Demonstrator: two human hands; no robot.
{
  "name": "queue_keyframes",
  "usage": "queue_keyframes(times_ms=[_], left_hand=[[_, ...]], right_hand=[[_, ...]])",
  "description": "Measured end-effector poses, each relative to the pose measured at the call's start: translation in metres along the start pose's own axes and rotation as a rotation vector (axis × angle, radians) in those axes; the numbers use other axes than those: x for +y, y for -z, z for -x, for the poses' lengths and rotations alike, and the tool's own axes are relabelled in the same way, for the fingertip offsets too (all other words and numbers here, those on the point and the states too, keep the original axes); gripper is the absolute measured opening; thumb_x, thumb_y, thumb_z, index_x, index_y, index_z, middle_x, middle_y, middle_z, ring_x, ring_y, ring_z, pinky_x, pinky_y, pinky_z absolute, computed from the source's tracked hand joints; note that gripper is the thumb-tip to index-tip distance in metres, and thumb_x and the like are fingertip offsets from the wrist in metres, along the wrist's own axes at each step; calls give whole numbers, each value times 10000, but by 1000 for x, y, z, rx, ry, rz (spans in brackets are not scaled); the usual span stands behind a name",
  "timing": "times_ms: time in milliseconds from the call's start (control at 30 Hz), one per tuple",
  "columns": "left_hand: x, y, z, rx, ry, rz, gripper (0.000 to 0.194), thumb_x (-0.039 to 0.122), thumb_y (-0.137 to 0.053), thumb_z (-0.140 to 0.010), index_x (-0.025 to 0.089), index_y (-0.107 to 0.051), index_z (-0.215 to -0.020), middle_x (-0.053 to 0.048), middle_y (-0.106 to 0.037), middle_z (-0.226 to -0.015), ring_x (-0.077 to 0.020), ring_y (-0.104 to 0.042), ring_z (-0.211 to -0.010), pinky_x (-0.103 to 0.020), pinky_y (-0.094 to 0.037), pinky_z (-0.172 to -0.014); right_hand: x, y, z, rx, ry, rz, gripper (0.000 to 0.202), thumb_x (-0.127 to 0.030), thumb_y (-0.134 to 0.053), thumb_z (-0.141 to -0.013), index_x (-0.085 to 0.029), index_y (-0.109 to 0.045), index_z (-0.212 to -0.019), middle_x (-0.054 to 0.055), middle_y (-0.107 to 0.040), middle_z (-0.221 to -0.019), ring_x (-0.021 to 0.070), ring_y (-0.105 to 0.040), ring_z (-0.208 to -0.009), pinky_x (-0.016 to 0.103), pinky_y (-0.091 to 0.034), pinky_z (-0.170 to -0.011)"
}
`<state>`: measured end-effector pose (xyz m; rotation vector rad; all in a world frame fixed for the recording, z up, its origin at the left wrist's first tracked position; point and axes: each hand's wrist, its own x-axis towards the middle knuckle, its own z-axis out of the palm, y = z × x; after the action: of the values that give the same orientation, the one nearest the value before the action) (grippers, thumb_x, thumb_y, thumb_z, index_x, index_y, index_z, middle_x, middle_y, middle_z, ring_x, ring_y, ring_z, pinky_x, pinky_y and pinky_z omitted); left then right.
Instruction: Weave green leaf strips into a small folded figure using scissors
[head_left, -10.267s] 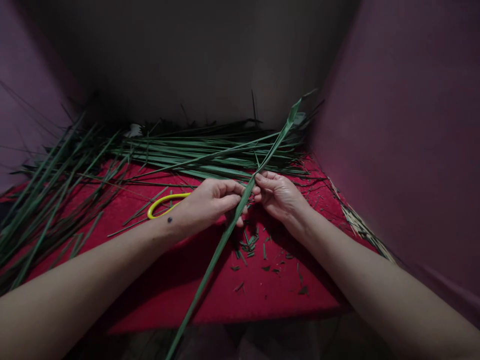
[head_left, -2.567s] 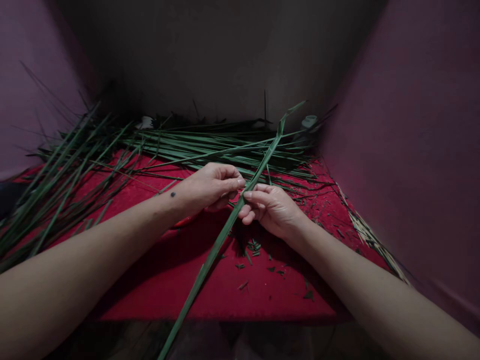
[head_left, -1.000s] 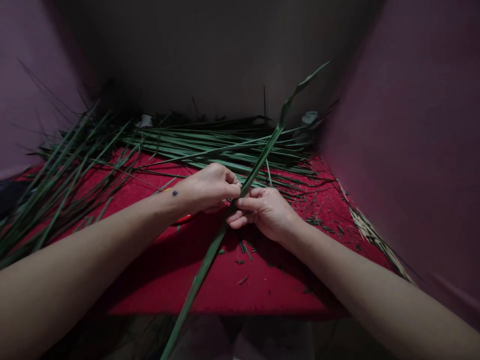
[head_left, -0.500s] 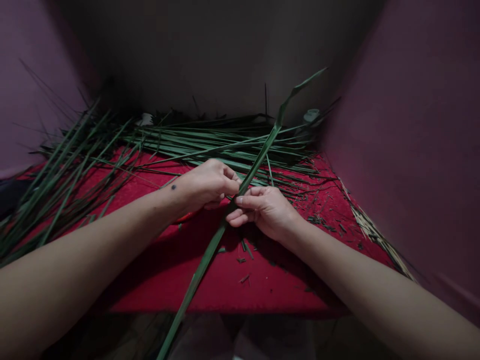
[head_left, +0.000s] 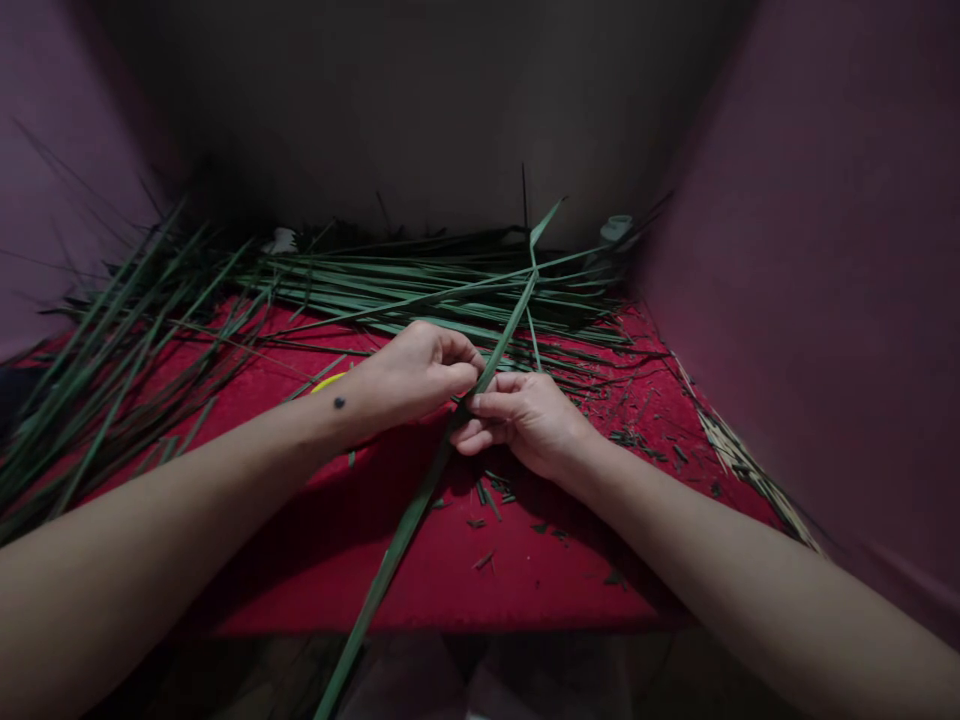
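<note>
A long green leaf (head_left: 405, 535) runs slantwise from below the table's front edge up past both hands, its bent tip over the pile behind. My left hand (head_left: 427, 370) is closed with thumb and fingers pinching the leaf near its middle. Right beside it, my right hand (head_left: 521, 415) grips the same leaf between thumb and fingers. The two hands nearly touch. Part of a yellow rim (head_left: 328, 382) shows behind my left wrist; the rest of that object is hidden.
A pile of long green leaves (head_left: 420, 290) lies along the back of the red cloth (head_left: 525, 590), with more leaves (head_left: 127, 340) at the left. Cut scraps (head_left: 495, 495) are scattered to the right. Pale thin sticks (head_left: 739, 455) line the right wall. A small pale container (head_left: 616, 228) stands at the back right.
The leaf's upper end has shifted down and left, so less of it rises above the pile. Both hands keep their pinch on it. The yellow rim has come into view.
</note>
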<state>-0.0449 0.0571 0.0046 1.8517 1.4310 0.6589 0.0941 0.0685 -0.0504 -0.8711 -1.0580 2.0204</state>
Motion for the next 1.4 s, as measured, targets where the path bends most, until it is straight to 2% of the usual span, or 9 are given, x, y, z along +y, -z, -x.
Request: queue_keyframes(times_ms=[100, 267, 467, 733, 833, 1000, 1167, 1267, 1400], left_hand=[[-1, -2, -1, -29, 94, 101, 113, 253, -555, -684, 153, -606, -668, 34, -483, -484, -68, -367, -402, -205, -237, -388], [-6, -8, -5, 55, 99, 89, 129, 206, -610, -634, 144, -536, -550, 30, -479, -492, -54, -373, -442, -182, -239, -394], [-2, -8, -3, 77, 126, 79, 97, 173, -615, -631, 140, -537, -584, 37, -463, -494, -53, -361, -446, -178, -242, -392], [0, -11, -2, 63, 111, 331, 82, 139, -633, -627, 140, -562, -668, 34, -501, -541, -53, -409, -450, -168, -287, -401], [-1, -11, -2, 125, 102, 378, 64, 153, -619, -648, 141, -556, -655, 46, -470, -509, -43, -378, -418, -164, -274, -387], [0, -11, -3, 238, 88, 306, 52, 179, -612, -653, 135, -585, -657, 47, -473, -461, -54, -371, -391, -179, -279, -379], [-6, -16, -8, 358, -81, 17, 74, 186, -578, -670, 124, -611, -648, 18, -562, -563, -81, -465, -505, -194, -358, -474], [-12, -18, -13, 362, -144, -25, 116, 214, -544, -705, 126, -613, -680, 8, -582, -606, -92, -484, -545, -201, -370, -502], [-11, -16, -14, 315, -82, 26, 112, 221, -556, -705, 123, -603, -680, 13, -551, -592, -81, -443, -522, -193, -346, -470]], right_hand=[[1, -1, 0, -5, -14, 13, 152, 33, -476, -738, -84, -547, -673, 42, -614, -507, 166, -649, -455, 217, -554, -467], [3, -3, -1, -11, -8, 26, 144, 29, -497, -726, -90, -543, -660, 23, -596, -495, 173, -650, -457, 225, -551, -456], [4, -2, 1, -14, -17, 55, 142, 24, -491, -736, -90, -548, -673, 50, -617, -499, 174, -651, -464, 230, -552, -468], [4, -2, 0, -30, -2, 50, 121, 24, -499, -722, -82, -556, -705, 44, -615, -516, 177, -654, -475, 243, -559, -479], [4, -2, 0, -51, 6, 41, 118, 16, -503, -721, -90, -546, -692, 26, -600, -515, 175, -657, -482, 241, -562, -479], [4, -2, 0, -60, -8, 41, 127, 14, -490, -716, -110, -512, -708, 7, -588, -516, 182, -661, -485, 236, -553, -457], [3, -4, 0, -60, -22, 6, 150, 29, -475, -699, -120, -489, -713, -14, -573, -509, 170, -645, -448, 231, -544, -433], [0, -5, 1, -71, -27, -25, 154, 26, -470, -705, -126, -476, -728, -18, -576, -519, 160, -637, -432, 225, -537, -425], [0, -4, 1, -95, -40, -47, 143, -9, -491, -730, -144, -445, -721, -32, -548, -471, 151, -640, -447, 211, -538, -451]])
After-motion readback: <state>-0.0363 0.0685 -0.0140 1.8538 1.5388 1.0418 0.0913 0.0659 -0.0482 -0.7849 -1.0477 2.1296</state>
